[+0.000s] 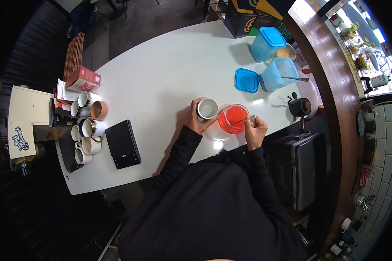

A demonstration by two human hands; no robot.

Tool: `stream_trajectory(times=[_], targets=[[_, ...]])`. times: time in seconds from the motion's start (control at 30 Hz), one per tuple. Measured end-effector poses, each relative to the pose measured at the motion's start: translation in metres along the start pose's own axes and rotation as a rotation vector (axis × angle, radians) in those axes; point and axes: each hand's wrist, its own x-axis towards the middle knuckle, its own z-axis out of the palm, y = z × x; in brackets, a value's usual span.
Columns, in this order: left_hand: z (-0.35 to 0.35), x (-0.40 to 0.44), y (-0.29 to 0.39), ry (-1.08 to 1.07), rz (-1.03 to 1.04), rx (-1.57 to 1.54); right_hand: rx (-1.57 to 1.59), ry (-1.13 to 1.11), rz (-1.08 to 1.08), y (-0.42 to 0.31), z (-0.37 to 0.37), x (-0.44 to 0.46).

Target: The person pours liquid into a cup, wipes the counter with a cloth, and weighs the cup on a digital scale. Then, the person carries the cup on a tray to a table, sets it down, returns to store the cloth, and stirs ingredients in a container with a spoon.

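Observation:
My left hand [197, 118] is wrapped round a light ceramic cup [207, 108], whose open top faces up. Right beside it stands a clear glass vessel [233, 118] with red-orange liquid inside. At the right side of this vessel, the fingers of my right hand [255, 131] are pinched together on a thin utensil [243, 121] that reaches over the red liquid. Whether that hand also touches the vessel's handle is hard to make out. My left fingertips come close to the glass vessel's left side.
On the left are a black scale [123, 144], several cups [91, 128] and a red box [83, 79]. To the right stand two blue containers [263, 48], a blue lid [247, 80] and a black kettle [300, 107]. The white table's [161, 65] front edge runs by my body.

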Motion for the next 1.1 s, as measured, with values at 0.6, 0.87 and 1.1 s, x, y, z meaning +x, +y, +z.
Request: stream_trajectory(times=[0.6,0.87,1.1], targets=[[-0.012,0.003,-0.003,-0.041,-0.005,0.025,-0.077,-0.096,-0.051,-0.024,0.006,0.016],[-0.010,0.002,-0.006,-0.024,-0.012,0.019,-0.082,-0.137,-0.079,-0.025,0.009,0.025],[-0.010,0.002,-0.005,-0.016,-0.013,0.037,-0.108,-0.149,-0.102,-0.036,0.012,0.028]])
